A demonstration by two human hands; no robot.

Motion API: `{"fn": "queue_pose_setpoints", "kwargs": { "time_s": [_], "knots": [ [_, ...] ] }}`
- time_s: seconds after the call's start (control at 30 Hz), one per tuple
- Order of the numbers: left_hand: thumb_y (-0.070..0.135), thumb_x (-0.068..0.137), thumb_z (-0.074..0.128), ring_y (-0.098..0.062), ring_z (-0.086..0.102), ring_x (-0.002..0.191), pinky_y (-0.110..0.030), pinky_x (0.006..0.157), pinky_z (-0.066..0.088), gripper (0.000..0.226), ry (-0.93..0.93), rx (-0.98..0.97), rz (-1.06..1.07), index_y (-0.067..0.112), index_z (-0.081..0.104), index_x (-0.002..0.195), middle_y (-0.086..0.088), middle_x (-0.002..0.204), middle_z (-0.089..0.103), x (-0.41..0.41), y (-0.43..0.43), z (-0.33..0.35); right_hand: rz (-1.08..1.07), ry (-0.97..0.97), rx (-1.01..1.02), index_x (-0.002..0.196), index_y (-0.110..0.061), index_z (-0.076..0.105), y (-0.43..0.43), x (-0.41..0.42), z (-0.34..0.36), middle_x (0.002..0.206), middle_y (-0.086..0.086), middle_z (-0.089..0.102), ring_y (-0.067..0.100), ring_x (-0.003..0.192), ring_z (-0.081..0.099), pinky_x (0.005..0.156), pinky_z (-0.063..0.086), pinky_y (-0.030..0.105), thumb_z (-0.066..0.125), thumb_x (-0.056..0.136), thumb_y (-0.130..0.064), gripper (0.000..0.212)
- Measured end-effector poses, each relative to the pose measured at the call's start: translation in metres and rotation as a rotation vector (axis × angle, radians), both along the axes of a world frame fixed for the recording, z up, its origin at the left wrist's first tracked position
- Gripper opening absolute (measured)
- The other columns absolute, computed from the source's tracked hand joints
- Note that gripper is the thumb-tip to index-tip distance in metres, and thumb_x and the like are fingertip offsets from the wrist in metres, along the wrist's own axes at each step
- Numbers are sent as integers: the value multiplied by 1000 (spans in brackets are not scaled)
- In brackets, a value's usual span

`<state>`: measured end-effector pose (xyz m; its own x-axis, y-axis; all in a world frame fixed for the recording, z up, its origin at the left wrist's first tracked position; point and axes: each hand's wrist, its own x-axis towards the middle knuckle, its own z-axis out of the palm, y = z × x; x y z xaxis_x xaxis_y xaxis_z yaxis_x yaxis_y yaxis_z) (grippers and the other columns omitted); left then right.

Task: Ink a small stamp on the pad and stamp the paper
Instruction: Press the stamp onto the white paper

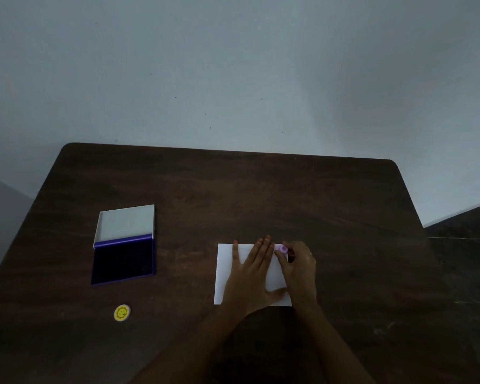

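Note:
A white sheet of paper (226, 273) lies on the dark wooden table (233, 195), right of centre. My left hand (250, 275) rests flat on the paper with fingers spread. My right hand (299, 268) grips a small pink stamp (281, 249) at the paper's far right corner; the stamp's underside is hidden. An open ink pad (124, 260) with a dark blue surface and a white raised lid sits far to the left.
A round yellow smiley-face cap or stamp (122, 312) lies near the table's front left, below the ink pad. A pale wall stands behind the table. A second dark surface (463, 245) adjoins at the right.

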<state>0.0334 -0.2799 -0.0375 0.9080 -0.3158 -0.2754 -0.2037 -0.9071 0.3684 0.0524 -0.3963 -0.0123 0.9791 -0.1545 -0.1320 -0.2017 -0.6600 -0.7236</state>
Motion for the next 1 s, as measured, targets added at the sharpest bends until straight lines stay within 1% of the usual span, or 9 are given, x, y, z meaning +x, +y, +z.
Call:
{"fn": "queue_pose_setpoints", "kwargs": {
  "time_s": [0.17, 0.3, 0.37, 0.5, 0.67, 0.73, 0.8, 0.9, 1.0],
  "knots": [
    [80, 63, 24, -22, 47, 124, -49, 104, -1, 98, 21, -6, -1, 14, 34, 134, -7, 137, 49, 0, 0, 2, -5, 6, 7, 96, -8, 57, -1, 1, -2, 103, 12, 60, 16, 95, 51, 85, 41, 32, 63, 81, -13, 17],
    [79, 63, 25, -23, 46, 125, -48, 104, -2, 97, -1, -30, 1, 14, 32, 134, -8, 138, 48, -1, 0, 4, 1, 10, 6, 95, -7, 57, -2, 1, 0, 103, 13, 60, 17, 94, 51, 85, 42, 33, 63, 81, -13, 16],
    [79, 64, 26, -23, 44, 126, -49, 104, -2, 97, -14, -24, 0, 13, 31, 135, -9, 139, 46, -2, 0, 3, 8, 2, 8, 95, -6, 58, -3, 1, 0, 103, 14, 60, 21, 96, 53, 86, 43, 36, 64, 81, -12, 16],
    [79, 65, 26, -23, 41, 129, -50, 104, -3, 98, -23, -28, -4, 13, 30, 137, -9, 142, 42, -2, 0, 3, 21, -5, 4, 93, -6, 58, -3, 1, 3, 101, 14, 60, 21, 95, 54, 84, 42, 34, 64, 80, -11, 15],
    [81, 71, 2, -23, 39, 129, -49, 105, -6, 98, 27, -45, -13, 13, 28, 137, -9, 142, 42, 0, 1, 6, 24, -2, 0, 94, -7, 57, -4, 1, 5, 101, 12, 59, 18, 93, 52, 84, 43, 34, 64, 81, -13, 16],
    [81, 71, 3, -23, 38, 131, -49, 105, -6, 99, -20, -41, -12, 14, 27, 138, -9, 143, 40, 0, 1, 4, 36, 26, 19, 95, -7, 57, -6, 4, 6, 101, 12, 59, 20, 94, 53, 85, 45, 37, 64, 81, -14, 17],
    [82, 71, 8, -22, 29, 135, -51, 105, -9, 99, -55, -58, -21, 14, 23, 140, -8, 148, 31, 0, 0, 2, 42, 77, 46, 97, -7, 57, -8, 5, 4, 101, 11, 59, 21, 95, 55, 84, 46, 37, 64, 81, -16, 20],
    [80, 72, 25, -16, 5, 140, -53, 106, -19, 99, -122, -66, -10, 16, 7, 144, -1, 153, 1, -1, 1, -1, -190, 122, 283, 101, -12, 57, -11, 6, 9, 100, 4, 59, 18, 95, 55, 77, 43, 28, 67, 79, -20, 26],
    [77, 71, 32, -12, -11, 139, -52, 105, -22, 101, -126, -34, -16, 18, -8, 143, 4, 149, -16, -1, 1, 0, -506, 98, 641, 106, -11, 58, -21, 5, 15, 94, -3, 59, 15, 96, 54, 82, 44, 29, 65, 80, -21, 29]
  ]
}}
